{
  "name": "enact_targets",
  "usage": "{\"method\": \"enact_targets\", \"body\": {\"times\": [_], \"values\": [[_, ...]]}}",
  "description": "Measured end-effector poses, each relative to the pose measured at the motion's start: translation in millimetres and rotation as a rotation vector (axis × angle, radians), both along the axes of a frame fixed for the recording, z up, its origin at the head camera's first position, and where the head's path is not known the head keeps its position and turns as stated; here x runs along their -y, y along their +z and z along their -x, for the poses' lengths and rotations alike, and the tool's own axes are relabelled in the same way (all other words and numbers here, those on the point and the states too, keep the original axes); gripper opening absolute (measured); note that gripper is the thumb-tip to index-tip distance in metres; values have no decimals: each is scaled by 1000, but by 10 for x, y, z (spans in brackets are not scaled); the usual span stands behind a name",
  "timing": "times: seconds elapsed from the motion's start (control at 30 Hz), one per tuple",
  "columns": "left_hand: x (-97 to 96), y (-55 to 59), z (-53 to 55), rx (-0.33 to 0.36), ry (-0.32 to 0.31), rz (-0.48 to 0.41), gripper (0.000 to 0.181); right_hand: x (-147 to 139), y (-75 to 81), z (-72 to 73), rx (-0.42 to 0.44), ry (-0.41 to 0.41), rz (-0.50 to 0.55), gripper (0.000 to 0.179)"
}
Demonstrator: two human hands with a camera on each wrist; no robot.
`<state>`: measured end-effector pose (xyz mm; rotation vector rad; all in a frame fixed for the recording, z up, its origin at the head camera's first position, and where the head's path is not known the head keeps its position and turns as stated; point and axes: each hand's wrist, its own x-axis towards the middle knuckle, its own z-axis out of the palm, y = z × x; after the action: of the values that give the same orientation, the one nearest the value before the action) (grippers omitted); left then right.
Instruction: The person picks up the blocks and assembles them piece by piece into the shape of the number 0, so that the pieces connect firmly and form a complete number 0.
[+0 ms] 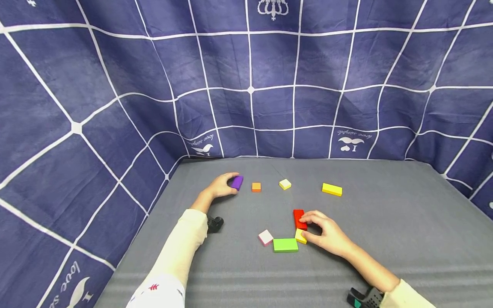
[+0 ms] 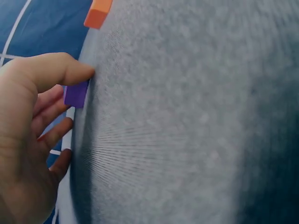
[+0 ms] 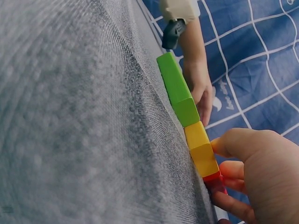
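Cloth (image 1: 316, 64), big and blue with white lines, hung behind the gray table (image 1: 385, 205). A person's two hands were on different parts of the table. The left hand (image 1: 218, 186) had its grip around the purple block (image 1: 238, 182), over on the far left. The right hand (image 1: 326, 234) had bent fingers by the red block (image 1: 298, 217) and its thumb at the small yellow block (image 1: 300, 236). I couldn't tell if that grip held them or just touched them.

Three blocks looked joined so far: the long green block (image 1: 285, 245) touched the small yellow one, which touched the red one. Purple wasn't joined to anything. The long yellow block (image 1: 332, 190) lay alone on the far right, so it looked left over. The little pink block (image 1: 265, 238) sat crooked just beside green; maybe their corners touched. The pale yellow block (image 1: 285, 184) and the orange block (image 1: 256, 187) lay apart, between purple and long yellow.
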<state>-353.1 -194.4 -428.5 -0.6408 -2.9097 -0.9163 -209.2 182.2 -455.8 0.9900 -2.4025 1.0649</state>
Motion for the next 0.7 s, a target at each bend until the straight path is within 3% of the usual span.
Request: {"method": "enact_targets", "body": {"times": [0.47, 0.7], "values": [[14, 2, 6, 30, 66, -81, 63, 3, 7, 6, -2, 3, 0, 32], [45, 9, -107, -75, 13, -100, 62, -3, -9, 12, 7, 19, 6, 32]]}}
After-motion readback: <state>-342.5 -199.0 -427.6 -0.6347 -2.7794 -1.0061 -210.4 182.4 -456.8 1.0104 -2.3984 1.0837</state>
